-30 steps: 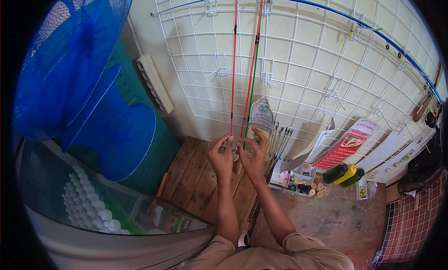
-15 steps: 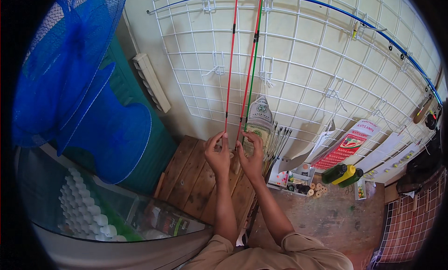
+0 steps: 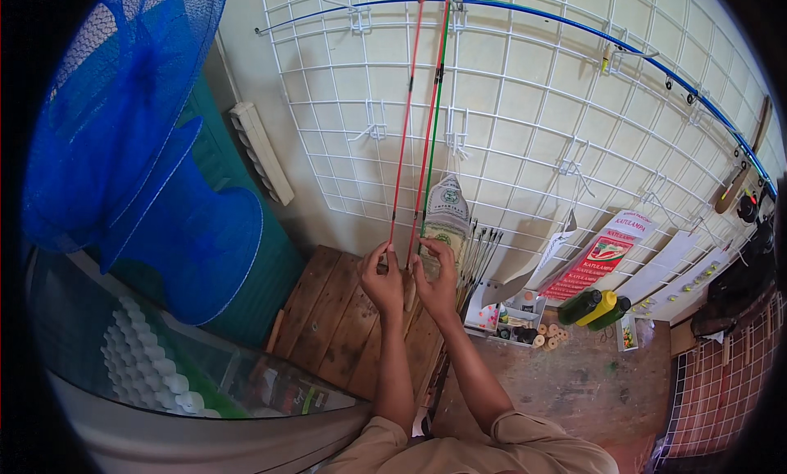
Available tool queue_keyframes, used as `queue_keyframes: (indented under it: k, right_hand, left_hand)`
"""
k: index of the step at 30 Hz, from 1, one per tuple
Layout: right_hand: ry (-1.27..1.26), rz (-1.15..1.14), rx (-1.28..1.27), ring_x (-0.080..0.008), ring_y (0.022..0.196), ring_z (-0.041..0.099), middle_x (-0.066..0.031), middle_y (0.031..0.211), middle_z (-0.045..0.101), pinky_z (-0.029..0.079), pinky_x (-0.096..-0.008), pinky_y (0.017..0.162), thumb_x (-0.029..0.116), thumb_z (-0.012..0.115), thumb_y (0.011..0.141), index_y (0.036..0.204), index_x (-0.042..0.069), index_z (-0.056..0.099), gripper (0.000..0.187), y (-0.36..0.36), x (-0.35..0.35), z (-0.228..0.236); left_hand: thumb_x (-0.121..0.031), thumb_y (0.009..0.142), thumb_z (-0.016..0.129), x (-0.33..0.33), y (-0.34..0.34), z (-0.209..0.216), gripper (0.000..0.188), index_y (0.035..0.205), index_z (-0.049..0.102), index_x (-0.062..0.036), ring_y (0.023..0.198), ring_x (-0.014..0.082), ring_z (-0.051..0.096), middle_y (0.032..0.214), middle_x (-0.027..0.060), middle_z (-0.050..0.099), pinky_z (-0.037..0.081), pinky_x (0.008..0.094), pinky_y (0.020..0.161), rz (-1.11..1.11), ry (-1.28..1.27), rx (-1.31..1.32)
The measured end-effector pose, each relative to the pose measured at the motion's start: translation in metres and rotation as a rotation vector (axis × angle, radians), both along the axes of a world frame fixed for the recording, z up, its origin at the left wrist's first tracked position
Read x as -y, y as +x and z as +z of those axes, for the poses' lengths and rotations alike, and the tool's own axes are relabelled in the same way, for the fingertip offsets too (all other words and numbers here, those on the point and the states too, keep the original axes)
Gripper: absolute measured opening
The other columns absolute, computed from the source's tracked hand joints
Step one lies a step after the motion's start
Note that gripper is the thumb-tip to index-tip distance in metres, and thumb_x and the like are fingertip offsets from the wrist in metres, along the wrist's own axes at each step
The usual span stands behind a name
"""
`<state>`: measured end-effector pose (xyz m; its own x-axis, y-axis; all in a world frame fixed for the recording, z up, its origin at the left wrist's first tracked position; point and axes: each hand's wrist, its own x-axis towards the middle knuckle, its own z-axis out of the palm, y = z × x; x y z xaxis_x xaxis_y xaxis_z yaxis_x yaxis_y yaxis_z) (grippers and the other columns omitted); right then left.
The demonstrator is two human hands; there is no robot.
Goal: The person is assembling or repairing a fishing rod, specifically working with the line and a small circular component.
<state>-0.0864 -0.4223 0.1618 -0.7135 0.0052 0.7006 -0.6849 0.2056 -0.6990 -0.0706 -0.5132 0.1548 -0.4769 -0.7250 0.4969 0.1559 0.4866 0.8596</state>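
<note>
Left hand (image 3: 382,279): left red rod (image 3: 402,146) is pinched; far end is cut off.
Right hand (image 3: 437,276): right red rod (image 3: 427,150) is touched beside green rod (image 3: 434,131); grip cannot be told.

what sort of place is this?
Probably a fishing-tackle shop or workshop: a blue fishing rod along the wall, blue mesh netting at left, and a hanging red-and-white packet.
</note>
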Motion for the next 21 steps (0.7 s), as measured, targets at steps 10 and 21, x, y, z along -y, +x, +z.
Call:
queue_keyframes:
  k: [10, 21]
  right_hand:
    - [-0.03, 0.043, 0.093, -0.024, 0.106, 0.056, -0.0138, 0.114, 0.056, 0.045, -0.0341, 0.09, 0.001, 0.061, 0.082, 0.114, 0.0, 0.05, 0.034, 0.004, 0.001, -0.011]
    - [-0.088, 0.099, 0.157, -0.0282, 0.111, 0.055, -0.0164, 0.118, 0.055, 0.043, -0.0373, 0.095, 0.0, 0.059, 0.084, 0.119, 0.001, 0.046, 0.038, 0.012, -0.007, -0.009]
  left_hand:
    - [-0.01, 0.082, 0.066, -0.004, 0.004, -0.007, 0.016, 0.098, 0.069, -0.009, 0.089, 0.0267, 0.055, 0.093, 0.0061, 0.066, 0.045, 0.0377, 0.079, 0.041, -0.137, -0.001]
    - [-0.013, 0.085, 0.063, -0.003, 0.014, -0.01, 0.027, 0.112, 0.062, -0.0086, 0.108, 0.0323, 0.05, 0.113, 0.0102, 0.062, 0.041, 0.0422, 0.091, 0.047, -0.206, 0.044]
